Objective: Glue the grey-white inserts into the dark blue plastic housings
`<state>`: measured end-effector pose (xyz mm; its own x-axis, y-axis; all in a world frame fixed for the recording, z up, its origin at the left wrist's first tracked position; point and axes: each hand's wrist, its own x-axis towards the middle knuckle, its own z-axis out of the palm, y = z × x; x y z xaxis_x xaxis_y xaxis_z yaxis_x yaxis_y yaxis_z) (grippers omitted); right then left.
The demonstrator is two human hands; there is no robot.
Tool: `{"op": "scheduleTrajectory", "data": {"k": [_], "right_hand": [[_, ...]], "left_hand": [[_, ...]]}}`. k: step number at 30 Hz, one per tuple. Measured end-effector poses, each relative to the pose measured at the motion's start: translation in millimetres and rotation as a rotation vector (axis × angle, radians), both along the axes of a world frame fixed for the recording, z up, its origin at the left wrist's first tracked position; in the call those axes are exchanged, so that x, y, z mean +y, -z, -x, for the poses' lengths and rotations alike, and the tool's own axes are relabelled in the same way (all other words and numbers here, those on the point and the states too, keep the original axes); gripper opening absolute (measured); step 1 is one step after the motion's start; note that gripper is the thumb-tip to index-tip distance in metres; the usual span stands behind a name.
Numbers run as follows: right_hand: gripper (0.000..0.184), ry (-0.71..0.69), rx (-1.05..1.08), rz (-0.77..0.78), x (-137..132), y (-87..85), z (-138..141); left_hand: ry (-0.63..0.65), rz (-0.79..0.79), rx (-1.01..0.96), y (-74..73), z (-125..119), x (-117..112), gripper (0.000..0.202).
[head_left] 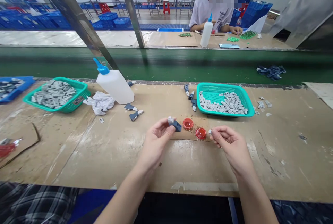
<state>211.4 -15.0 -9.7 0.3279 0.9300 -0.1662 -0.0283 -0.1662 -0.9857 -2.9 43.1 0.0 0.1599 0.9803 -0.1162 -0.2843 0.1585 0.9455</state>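
my left hand (156, 146): clenched round a grey-tipped dark blue plastic part (177, 126), held up close to view. my right hand (231, 146): pinching a tiny grey piece (209, 131). two red caps (187, 123) sit between, within reach of both; teal basket (221, 85) of grey pieces nearby, seemingly for easy picking.

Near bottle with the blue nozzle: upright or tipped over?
Tipped: the white plastic bottle lies on its side, blue nozzle pointing left.

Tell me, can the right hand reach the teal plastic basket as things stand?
Probably yes: the right hand sits just before the basket, only bench cardboard between them, though its fingers hold a small grey part.
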Motion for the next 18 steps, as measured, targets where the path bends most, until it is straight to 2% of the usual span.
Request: {"op": "scheduleTrajectory", "data": {"k": [3, 7, 12, 18], "right_hand": [[0.025, 0.014, 0.055, -0.018, -7, -14.9, 9], [0.023, -0.031, 0.067, -0.065, -10, -27.2, 23], [0.024, -0.107, 0.122, -0.071, -8, -28.1, 30], [0.028, -0.148, 0.111, -0.050, -9, -25.2, 33]], "left_hand": [[-0.010, -0.019, -0.038, 8.7, -18, -17, 0.024], [0.007, -0.002, -0.037, 6.2, -34, -26, 0.026], [0.021, -0.048, 0.006, -4.0, -37, -30, 0.021], [0.056, -0.102, 0.033, -5.2, -36, -33, 0.025]]}}
